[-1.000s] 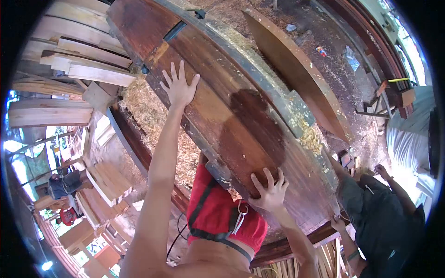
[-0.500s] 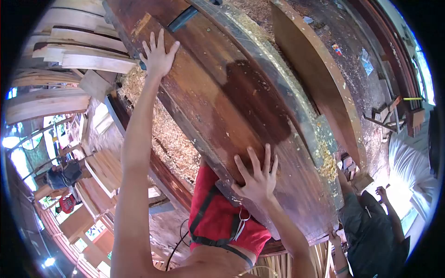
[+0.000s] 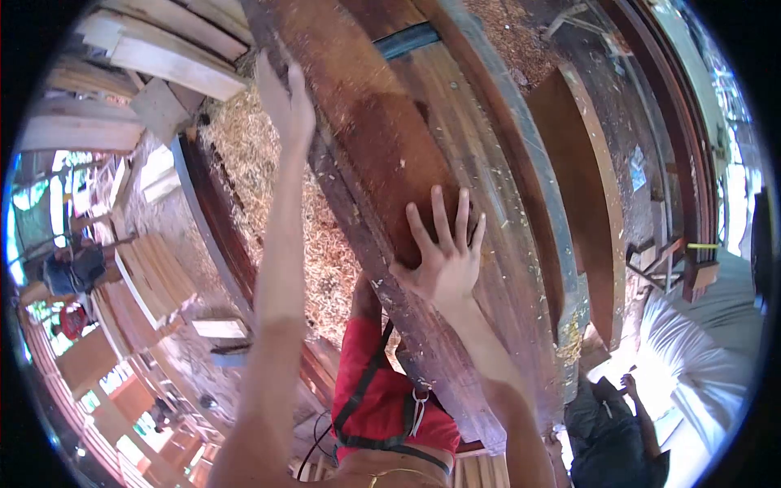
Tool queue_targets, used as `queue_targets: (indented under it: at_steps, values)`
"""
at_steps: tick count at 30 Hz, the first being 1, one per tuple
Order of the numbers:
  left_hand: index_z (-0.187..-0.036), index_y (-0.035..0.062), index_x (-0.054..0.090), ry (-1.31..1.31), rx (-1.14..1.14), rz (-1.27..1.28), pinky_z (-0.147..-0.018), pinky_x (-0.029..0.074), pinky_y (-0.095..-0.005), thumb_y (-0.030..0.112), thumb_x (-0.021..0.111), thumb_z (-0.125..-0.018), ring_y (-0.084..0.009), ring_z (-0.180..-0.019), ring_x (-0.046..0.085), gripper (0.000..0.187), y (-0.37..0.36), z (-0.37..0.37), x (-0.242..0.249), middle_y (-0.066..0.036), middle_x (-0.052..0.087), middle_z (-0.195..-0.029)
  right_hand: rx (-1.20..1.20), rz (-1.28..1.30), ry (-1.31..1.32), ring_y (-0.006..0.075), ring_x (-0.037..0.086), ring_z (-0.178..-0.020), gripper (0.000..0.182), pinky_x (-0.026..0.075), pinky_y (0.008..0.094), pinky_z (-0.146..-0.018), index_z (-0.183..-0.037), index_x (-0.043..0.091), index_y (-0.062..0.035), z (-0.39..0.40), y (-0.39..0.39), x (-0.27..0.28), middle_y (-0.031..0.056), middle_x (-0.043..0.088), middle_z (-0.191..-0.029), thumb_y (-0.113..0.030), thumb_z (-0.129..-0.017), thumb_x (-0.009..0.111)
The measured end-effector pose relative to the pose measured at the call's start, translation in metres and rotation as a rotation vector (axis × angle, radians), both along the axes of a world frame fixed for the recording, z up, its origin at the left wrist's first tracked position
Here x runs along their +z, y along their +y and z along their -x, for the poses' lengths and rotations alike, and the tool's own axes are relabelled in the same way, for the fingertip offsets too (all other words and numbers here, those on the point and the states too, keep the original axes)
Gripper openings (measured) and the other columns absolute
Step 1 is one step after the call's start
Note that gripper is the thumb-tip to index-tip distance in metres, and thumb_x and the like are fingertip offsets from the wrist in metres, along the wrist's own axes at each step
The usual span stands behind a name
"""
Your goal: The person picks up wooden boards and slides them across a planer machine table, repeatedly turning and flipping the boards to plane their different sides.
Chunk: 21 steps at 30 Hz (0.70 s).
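A long reddish-brown board lies slanting across a wide wooden workbench. My left hand is at the board's left edge near its far part, fingers apart and slightly blurred. Near the board's lower end, my right hand lies flat with its fingers spread. A dark slot shows in the bench to the right of the board. Small shavings are scattered over both surfaces.
Wood shavings cover the floor left of the bench. Stacked planks stand at upper left. A curved brown panel stands to the right. A person in dark clothing is at lower right, beside white sheeting.
The board has turned and shifted left on the bench, exposing more bench surface on its right. Both hands have shifted with it. The view has turned, and the other person appears lower.
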<state>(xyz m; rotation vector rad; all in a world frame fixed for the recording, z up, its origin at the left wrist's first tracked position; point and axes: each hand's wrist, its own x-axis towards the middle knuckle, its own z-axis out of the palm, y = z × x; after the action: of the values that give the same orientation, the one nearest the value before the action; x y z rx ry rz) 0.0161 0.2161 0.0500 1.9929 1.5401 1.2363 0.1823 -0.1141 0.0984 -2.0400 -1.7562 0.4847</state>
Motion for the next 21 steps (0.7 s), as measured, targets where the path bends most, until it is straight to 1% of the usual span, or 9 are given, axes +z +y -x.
queue_targets:
  at_steps: [3, 4, 5, 7, 8, 10, 11, 19, 21]
  values:
    - [-0.171, -0.0017, 0.016, -0.308, 0.279, 0.441, -0.134, 0.017, -0.0446, 0.044, 0.041, -0.118, -0.0374, -0.164, 0.024, 0.074, -0.125, 0.036, -0.038, -0.025, 0.023, -0.177, -0.007, -0.039, -0.041, 0.0476, 0.025, -0.163, 0.097, 0.022, 0.0753, -0.125, -0.153, 0.063, -0.0215, 0.006, 0.024, -0.004, 0.0159, 0.033, -0.176, -0.048, -0.064, 0.092]
    - [-0.171, -0.0019, 0.015, -0.349, 0.309, 0.629, -0.133, 0.022, -0.042, 0.044, 0.038, -0.119, -0.0363, -0.163, 0.027, 0.074, -0.15, 0.055, -0.091, -0.024, 0.028, -0.175, 0.015, -0.04, -0.046, 0.0476, 0.025, -0.163, 0.097, 0.022, 0.0753, -0.125, -0.153, 0.063, -0.0215, 0.008, 0.032, -0.005, 0.0159, 0.033, -0.176, -0.048, -0.064, 0.092]
    - [-0.17, -0.0017, 0.022, -0.454, 0.374, 0.758, -0.131, 0.027, -0.0406, 0.046, 0.036, -0.119, -0.0353, -0.16, 0.034, 0.071, -0.178, 0.043, -0.101, -0.023, 0.033, -0.173, 0.008, -0.041, -0.071, 0.047, 0.025, -0.163, 0.096, 0.022, 0.0749, -0.125, -0.153, 0.062, -0.0209, 0.01, 0.041, -0.005, 0.0165, 0.033, -0.176, -0.049, -0.066, 0.091]
    - [-0.165, 0.0015, 0.038, -0.994, 0.109, 0.783, -0.126, 0.034, -0.0421, 0.05, 0.032, -0.119, -0.0349, -0.148, 0.048, 0.067, -0.194, 0.075, -0.188, -0.022, 0.049, -0.163, 0.004, -0.03, -0.124, 0.0457, 0.025, -0.163, 0.097, 0.023, 0.0742, -0.126, -0.155, 0.06, -0.0195, 0.015, 0.06, -0.007, 0.0186, 0.035, -0.174, -0.05, -0.068, 0.089]
    - [-0.165, 0.0015, 0.038, -1.005, 0.121, 0.78, -0.126, 0.034, -0.0421, 0.05, 0.032, -0.119, -0.0349, -0.148, 0.048, 0.067, -0.195, 0.064, -0.16, -0.022, 0.049, -0.163, 0.018, -0.027, -0.129, 0.0457, 0.025, -0.163, 0.097, 0.023, 0.0742, -0.126, -0.155, 0.06, -0.0195, 0.016, 0.068, -0.008, 0.0186, 0.035, -0.174, -0.05, -0.068, 0.089]
    - [-0.161, 0.0, 0.044, -0.38, 0.308, 0.777, -0.118, 0.042, -0.0449, 0.046, 0.042, -0.117, -0.0361, -0.138, 0.059, 0.064, -0.193, 0.027, -0.066, -0.025, 0.061, -0.151, 0.008, -0.088, -0.146, 0.0466, 0.026, -0.162, 0.097, 0.025, 0.0733, -0.125, -0.157, 0.059, -0.0197, 0.02, 0.085, -0.01, 0.0191, 0.035, -0.174, -0.046, -0.068, 0.09]
    - [-0.159, 0.0008, 0.046, -0.332, 0.343, 0.774, -0.112, 0.046, -0.0462, 0.047, 0.045, -0.115, -0.0394, -0.13, 0.065, 0.064, -0.195, 0.032, -0.079, -0.027, 0.068, -0.139, 0.008, -0.09, -0.159, 0.0465, 0.027, -0.162, 0.097, 0.025, 0.0727, -0.125, -0.158, 0.058, -0.0198, 0.022, 0.094, -0.009, 0.0194, 0.036, -0.174, -0.045, -0.07, 0.09]
    - [-0.158, 0.0019, 0.048, -0.419, 0.319, 0.738, -0.113, 0.045, -0.0465, 0.045, 0.045, -0.116, -0.0379, -0.135, 0.061, 0.06, -0.198, 0.027, -0.068, -0.027, 0.066, -0.143, 0.023, -0.12, -0.291, 0.043, 0.029, -0.162, 0.095, 0.024, 0.07, -0.128, -0.158, 0.057, -0.0181, 0.033, 0.179, -0.018, 0.0211, 0.041, -0.171, -0.057, -0.075, 0.084]
    - [-0.157, 0.0002, 0.046, -0.41, 0.301, 0.749, -0.106, 0.05, -0.047, 0.043, 0.047, -0.115, -0.0399, -0.124, 0.067, 0.06, -0.197, 0.03, -0.07, -0.027, 0.07, -0.132, 0.031, -0.124, -0.307, 0.0428, 0.029, -0.162, 0.096, 0.024, 0.0697, -0.128, -0.158, 0.056, -0.0182, 0.036, 0.198, -0.021, 0.0211, 0.041, -0.171, -0.058, -0.076, 0.083]
